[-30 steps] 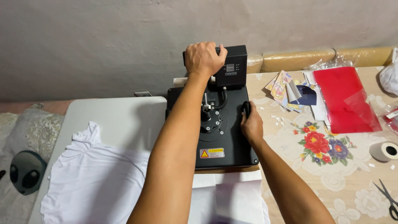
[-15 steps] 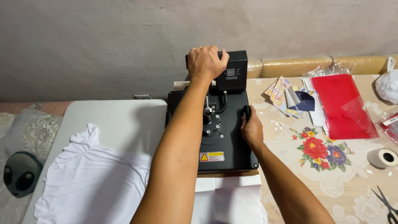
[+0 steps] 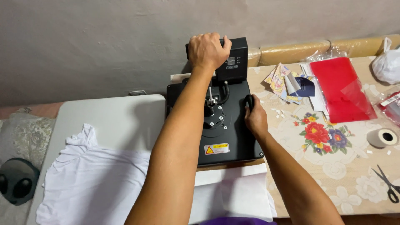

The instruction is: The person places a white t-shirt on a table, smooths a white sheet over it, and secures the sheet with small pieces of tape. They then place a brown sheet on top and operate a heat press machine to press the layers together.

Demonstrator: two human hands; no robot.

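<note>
The left hand [image 3: 207, 51] is curled shut over the black handle [image 3: 225, 42] at the far end of the heat press [image 3: 216, 121], knuckles up, fingers wrapped down around it. The right hand [image 3: 255, 117] rests on the right edge of the press's flat black top plate, its fingers closed about a small black grip [image 3: 249, 101] there. Both forearms reach in from the near edge, the left one crossing over the middle of the press.

The heat press sits on the tabletop [image 3: 346, 175], against the grey wall [image 3: 104, 41], with its control box [image 3: 235, 60] at the far end just right of the left hand. A yellow and white warning sticker [image 3: 216, 148] lies on the near part of the top plate. From under the near edge of the press a white cloth [image 3: 233, 191] sticks out toward the viewer.

Left of the press lies a pale board [image 3: 108, 121] with a white T-shirt [image 3: 96, 183] spread on it, and at the far left edge a dark alien-face shape [image 3: 16, 181].

Right of the press, the tabletop wears a flowered cloth. On it lie a red plastic sheet [image 3: 339, 87], a heap of printed paper cut-outs [image 3: 285, 81], a roll of tape [image 3: 383, 137] and black scissors [image 3: 389, 183] near the right edge. A white plastic bag [image 3: 387, 64] sits at the far right.
</note>
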